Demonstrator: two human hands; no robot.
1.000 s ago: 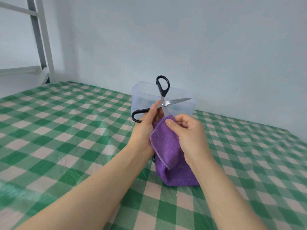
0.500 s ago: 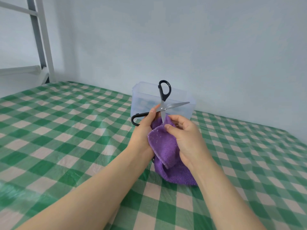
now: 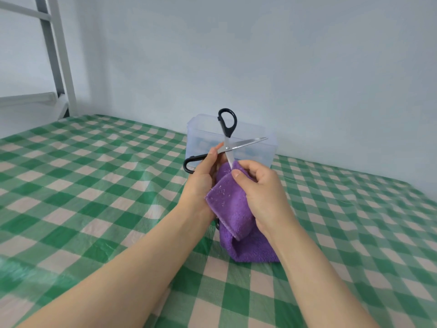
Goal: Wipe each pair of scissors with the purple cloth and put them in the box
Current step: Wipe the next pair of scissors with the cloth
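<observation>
A pair of black-handled scissors (image 3: 227, 125) is held up with its blades spread wide. My left hand (image 3: 203, 176) grips it near the pivot, one handle pointing up and the other to the left. One blade points right over the box; the other runs down into the purple cloth (image 3: 236, 209). My right hand (image 3: 262, 192) pinches the cloth around that lower blade, and the cloth's lower end rests on the table. Behind the scissors stands a translucent plastic box (image 3: 264, 152); its contents are blurred.
A green and white checked cloth (image 3: 94, 185) covers the table. A pale wall rises just behind the box. At the far left stands a grey metal frame (image 3: 56, 58) with a ledge.
My right hand has slid the cloth slightly along the lower blade, leaving a bit more blade showing above it. The scissors tilted a little; my left hand kept its grip.
</observation>
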